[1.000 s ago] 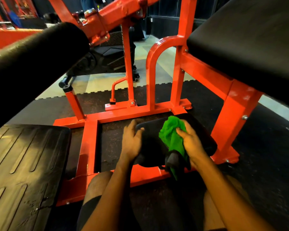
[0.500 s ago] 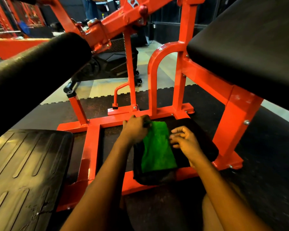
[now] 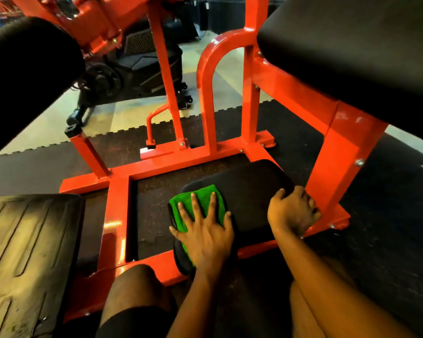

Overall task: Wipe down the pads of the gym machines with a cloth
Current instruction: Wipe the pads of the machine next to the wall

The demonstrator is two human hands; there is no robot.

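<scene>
Gym floor (image 3: 388,240), black pad (image 3: 249,191), folded green cloth (image 3: 203,193)

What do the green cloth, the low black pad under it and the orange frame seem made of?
The green cloth: fuzzy, matte pile, likely microfibre. The low black pad: smooth, sheened cover with rounded edges, probably vinyl over foam. The orange frame: glossy painted metal, by its highlights and bolts.

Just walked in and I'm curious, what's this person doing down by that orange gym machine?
A person is wiping the machine's low black pad. Their left hand presses a green cloth flat on the pad's near left corner, fingers spread. The right hand curls over the pad's right edge, seemingly steadying it. Neither hand touches the upper pad.
</scene>
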